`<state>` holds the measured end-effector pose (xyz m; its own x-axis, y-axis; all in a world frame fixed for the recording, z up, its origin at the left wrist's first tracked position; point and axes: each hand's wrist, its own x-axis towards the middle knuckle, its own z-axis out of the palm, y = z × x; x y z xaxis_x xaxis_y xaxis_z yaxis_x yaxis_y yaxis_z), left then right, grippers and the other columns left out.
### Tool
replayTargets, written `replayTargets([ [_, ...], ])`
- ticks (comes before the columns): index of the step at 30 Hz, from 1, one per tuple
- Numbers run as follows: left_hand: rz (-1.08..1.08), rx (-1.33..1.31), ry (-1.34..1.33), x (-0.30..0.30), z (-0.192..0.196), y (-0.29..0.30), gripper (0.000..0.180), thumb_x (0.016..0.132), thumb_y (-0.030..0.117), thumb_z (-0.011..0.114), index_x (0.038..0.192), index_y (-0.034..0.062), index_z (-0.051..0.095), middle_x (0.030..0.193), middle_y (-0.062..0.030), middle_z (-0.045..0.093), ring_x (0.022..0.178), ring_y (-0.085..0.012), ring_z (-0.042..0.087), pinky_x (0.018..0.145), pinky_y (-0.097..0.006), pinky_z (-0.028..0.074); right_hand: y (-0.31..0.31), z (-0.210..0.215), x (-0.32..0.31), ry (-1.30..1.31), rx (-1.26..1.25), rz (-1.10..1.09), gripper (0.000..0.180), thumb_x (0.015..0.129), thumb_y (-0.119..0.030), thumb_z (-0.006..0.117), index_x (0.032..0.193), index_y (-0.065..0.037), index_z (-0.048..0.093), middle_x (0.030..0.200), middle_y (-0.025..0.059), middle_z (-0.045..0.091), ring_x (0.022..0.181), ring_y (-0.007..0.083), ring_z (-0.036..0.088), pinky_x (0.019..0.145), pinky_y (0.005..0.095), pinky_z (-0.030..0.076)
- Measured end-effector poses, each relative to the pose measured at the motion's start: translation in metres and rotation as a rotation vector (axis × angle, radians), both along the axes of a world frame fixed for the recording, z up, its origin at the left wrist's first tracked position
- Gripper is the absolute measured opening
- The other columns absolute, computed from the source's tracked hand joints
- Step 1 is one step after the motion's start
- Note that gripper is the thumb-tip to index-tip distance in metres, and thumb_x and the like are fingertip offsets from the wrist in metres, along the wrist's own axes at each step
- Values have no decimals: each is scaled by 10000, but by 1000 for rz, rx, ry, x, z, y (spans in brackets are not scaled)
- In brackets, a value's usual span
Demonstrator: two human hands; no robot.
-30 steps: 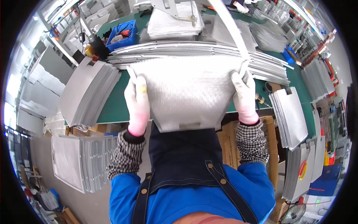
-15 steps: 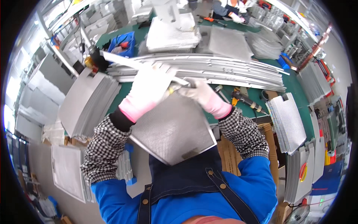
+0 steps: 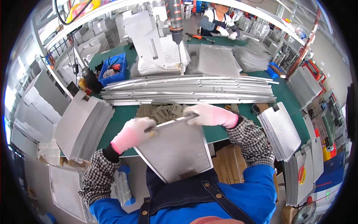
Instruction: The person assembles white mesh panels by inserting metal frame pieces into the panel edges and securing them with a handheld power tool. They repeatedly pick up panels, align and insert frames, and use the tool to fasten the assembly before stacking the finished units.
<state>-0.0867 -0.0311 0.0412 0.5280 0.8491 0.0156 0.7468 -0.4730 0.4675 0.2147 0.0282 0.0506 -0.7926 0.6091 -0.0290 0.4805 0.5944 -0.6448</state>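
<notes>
A grey mesh filter panel with pale metal edging leans against my apron at the table's near edge. Along its far edge runs a narrow metal strip, slightly smeared by motion. My left hand, in a white and pink glove, is closed on the strip's left end at the panel's corner. At the other end, my gloved right hand pinches the strip near the far right corner. Whether the strip is fully seated on the mesh cannot be made out. Small grey-brown plastic pieces lie piled just beyond the panel.
Long metal strips lie across the green table. A power screwdriver hangs above them. Panel stacks stand left and right. A blue bin sits at back left; a co-worker is at the far side.
My hands have moved apart to the two ends of the strip, which now lies along the panel's far edge instead of slanting up leftward. The view has shifted, showing the hanging screwdriver and plastic pieces.
</notes>
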Motion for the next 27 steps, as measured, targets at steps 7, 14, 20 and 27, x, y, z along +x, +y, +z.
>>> replayTargets([
  [7, -124, 50, -40, 33, -9, 8, 265, 887, 230, 657, 1058, 28, 637, 949, -183, 672, 936, -364, 660, 801, -424, 522, -18, 8, -12, -85, 224, 105, 348, 903, -280, 648, 1135, -25, 601, 953, 204, 654, 904, 324, 673, 807, 420, 516],
  [14, -62, 226, -230, 14, -17, -1, 291, 807, 255, 750, 1041, 92, 693, 951, -107, 687, 883, -295, 686, 770, -397, 551, -25, -11, -29, -65, 154, 30, 273, 935, -289, 609, 1047, -40, 616, 938, 187, 668, 911, 358, 668, 808, 438, 529],
  [20, 205, 262, -468, 45, -45, -23, 189, 778, 163, 793, 930, 65, 739, 881, -84, 719, 804, -206, 716, 708, -318, 558, -19, -14, -17, 55, 80, 91, 252, 916, -258, 623, 997, -18, 624, 886, 200, 664, 868, 366, 666, 761, 433, 514],
  [27, 254, 301, -1015, 91, -69, -38, 806, 818, 77, 778, 1474, -3, 315, 1300, -184, 575, 1063, -230, 649, 860, -330, 541, -32, -17, -9, 70, 94, 77, 231, 901, -214, 651, 1029, -24, 614, 958, 187, 649, 904, 370, 651, 775, 429, 509],
])
